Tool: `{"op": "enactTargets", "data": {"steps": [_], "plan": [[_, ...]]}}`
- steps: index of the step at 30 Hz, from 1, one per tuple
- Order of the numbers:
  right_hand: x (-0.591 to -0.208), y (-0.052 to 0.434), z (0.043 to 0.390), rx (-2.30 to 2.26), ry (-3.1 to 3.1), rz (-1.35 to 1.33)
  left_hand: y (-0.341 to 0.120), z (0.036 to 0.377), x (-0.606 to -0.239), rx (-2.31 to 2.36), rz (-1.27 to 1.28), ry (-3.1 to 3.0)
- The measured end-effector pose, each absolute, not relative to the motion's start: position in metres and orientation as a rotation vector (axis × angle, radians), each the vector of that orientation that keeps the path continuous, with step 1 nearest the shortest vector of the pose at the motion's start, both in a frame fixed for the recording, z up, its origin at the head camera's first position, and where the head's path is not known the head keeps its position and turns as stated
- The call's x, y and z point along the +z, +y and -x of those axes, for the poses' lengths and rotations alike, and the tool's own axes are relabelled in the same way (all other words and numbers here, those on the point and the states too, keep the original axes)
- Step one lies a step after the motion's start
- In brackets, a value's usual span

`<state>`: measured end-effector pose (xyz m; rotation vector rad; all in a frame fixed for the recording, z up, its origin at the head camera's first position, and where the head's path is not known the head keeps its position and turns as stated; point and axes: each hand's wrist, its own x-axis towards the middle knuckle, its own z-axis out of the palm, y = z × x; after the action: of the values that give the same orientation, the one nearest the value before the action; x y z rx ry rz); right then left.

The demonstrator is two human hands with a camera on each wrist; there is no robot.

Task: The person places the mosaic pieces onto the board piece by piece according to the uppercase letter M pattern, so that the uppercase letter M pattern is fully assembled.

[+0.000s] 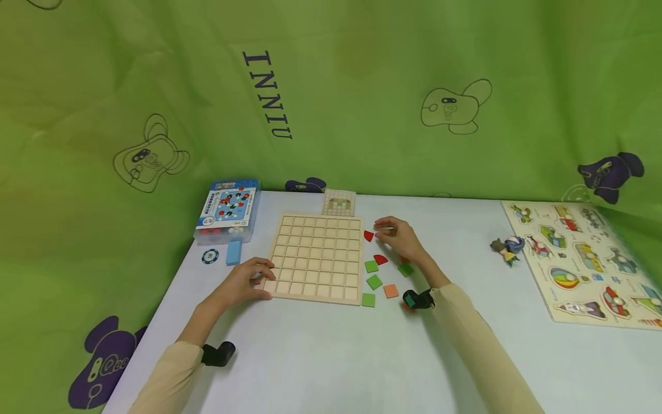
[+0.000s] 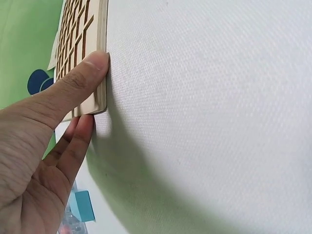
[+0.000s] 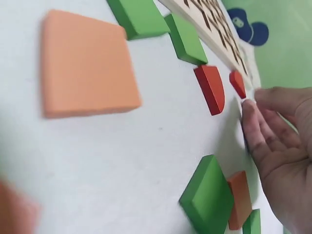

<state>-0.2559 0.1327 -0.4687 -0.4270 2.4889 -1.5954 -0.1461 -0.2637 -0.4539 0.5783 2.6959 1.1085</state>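
A square wooden grid board [image 1: 316,259] lies on the table, its compartments bare. My left hand [image 1: 243,283] holds the board's near left corner. In the left wrist view the thumb [image 2: 92,66] lies on the near edge, and the other fingers touch the adjoining side. My right hand [image 1: 400,238] hovers right of the board with fingers loosely bent, nothing seen between them. Just left of its fingertips is a red quarter-round piece [image 1: 368,236]; a second red piece [image 1: 380,260] lies nearer. Green squares [image 1: 374,282] and an orange square [image 1: 391,291] are scattered below.
A patterned card [image 1: 339,203] lies behind the board. At the left are a clear-sided box [image 1: 227,210], a blue block [image 1: 234,253] and a round chip [image 1: 210,256]. Small figurines [image 1: 508,250] and a picture puzzle board [image 1: 584,264] lie at the right. A green curtain [image 1: 362,115] borders the table.
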Motion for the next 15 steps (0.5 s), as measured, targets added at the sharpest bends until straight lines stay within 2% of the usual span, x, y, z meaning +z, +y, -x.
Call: {"op": "enactTargets", "data": {"steps": [6, 15], "plan": [[-0.4723, 0.1296, 0.2657, -1.418, 2.564, 0.472, -0.2607, 0.1467, -0.4533, 1.135, -0.587, 2.688], [-0.4730, 0.1230, 0.2652, -1.398, 2.585, 0.526, -0.2602, 0.1448, -0.4526, 1.125, -0.505, 2.688]]}}
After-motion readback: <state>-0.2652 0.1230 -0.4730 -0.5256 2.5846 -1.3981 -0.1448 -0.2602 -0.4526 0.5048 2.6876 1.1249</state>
